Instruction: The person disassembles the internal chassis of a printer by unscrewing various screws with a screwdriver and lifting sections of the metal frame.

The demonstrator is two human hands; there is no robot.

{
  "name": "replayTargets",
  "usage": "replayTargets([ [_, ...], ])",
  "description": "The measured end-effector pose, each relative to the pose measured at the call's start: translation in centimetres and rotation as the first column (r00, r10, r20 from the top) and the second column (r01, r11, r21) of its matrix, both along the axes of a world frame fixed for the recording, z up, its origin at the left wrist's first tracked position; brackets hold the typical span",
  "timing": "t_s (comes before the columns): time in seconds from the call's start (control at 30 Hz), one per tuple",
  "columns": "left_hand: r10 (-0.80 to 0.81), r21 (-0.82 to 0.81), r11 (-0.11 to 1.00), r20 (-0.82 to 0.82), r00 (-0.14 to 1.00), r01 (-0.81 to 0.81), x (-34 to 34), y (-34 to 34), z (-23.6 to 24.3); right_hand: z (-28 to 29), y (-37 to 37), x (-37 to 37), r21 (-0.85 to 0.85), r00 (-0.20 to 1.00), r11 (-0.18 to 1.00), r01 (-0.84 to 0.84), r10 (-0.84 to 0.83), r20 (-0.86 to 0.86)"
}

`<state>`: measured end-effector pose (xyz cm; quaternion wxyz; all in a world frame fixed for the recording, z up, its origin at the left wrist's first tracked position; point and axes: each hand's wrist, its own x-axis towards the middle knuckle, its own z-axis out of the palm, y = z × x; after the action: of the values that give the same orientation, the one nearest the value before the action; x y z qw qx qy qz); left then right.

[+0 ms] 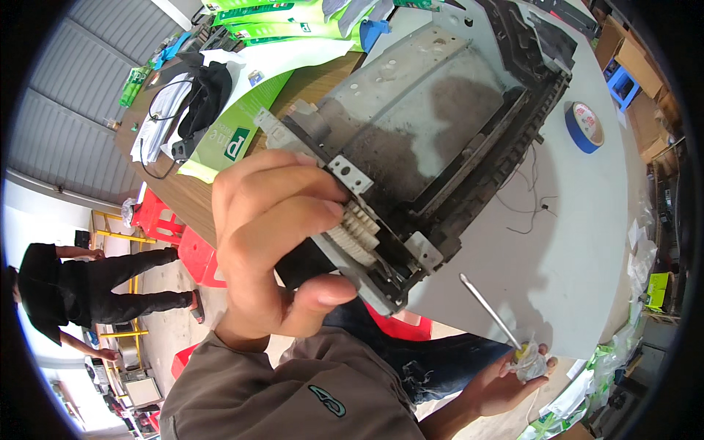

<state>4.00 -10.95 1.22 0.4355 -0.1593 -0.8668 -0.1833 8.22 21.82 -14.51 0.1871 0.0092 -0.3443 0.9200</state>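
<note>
My left hand (271,235) grips the near end of a dusty metal-and-black-plastic machine frame (411,125), its fingers curled beside white gears (356,233) and small metal brackets (350,174). The frame is tilted above a pale grey tabletop (594,242). At the lower right, my right hand (499,385) is closed on a screwdriver (484,304) with a yellow handle wrapped in crumpled clear plastic; the tip points up toward the frame, apart from it in the picture. Dark loose wires (528,198) lie on the tabletop to the frame's right.
A blue tape roll (584,126) sits at the right. A wooden table (180,187) holds green packages (271,22), papers and a black bag (198,106). Red stools (198,253) stand left. Another person (81,282) in dark clothes stands at the far left. Cardboard (638,66) is at the right.
</note>
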Motion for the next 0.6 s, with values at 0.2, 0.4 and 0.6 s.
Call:
replayTargets([
  [0.2,0.038,-0.038,0.999,0.045,0.998,-0.036,0.4,-0.3,-0.4,0.8,-0.5,1.5,0.011,0.975,0.99,0.139,-0.139,0.174],
  [0.4,0.006,0.01,1.0,0.013,1.0,-0.006,-0.4,-0.5,-1.1,1.9,-1.3,1.2,0.106,0.968,0.978,0.178,-0.193,0.159],
  [0.6,-0.049,0.045,0.998,-0.101,0.994,0.054,-1.2,-0.8,-2.2,4.3,-2.5,2.1,0.148,0.956,0.966,0.21,-0.235,0.177],
])
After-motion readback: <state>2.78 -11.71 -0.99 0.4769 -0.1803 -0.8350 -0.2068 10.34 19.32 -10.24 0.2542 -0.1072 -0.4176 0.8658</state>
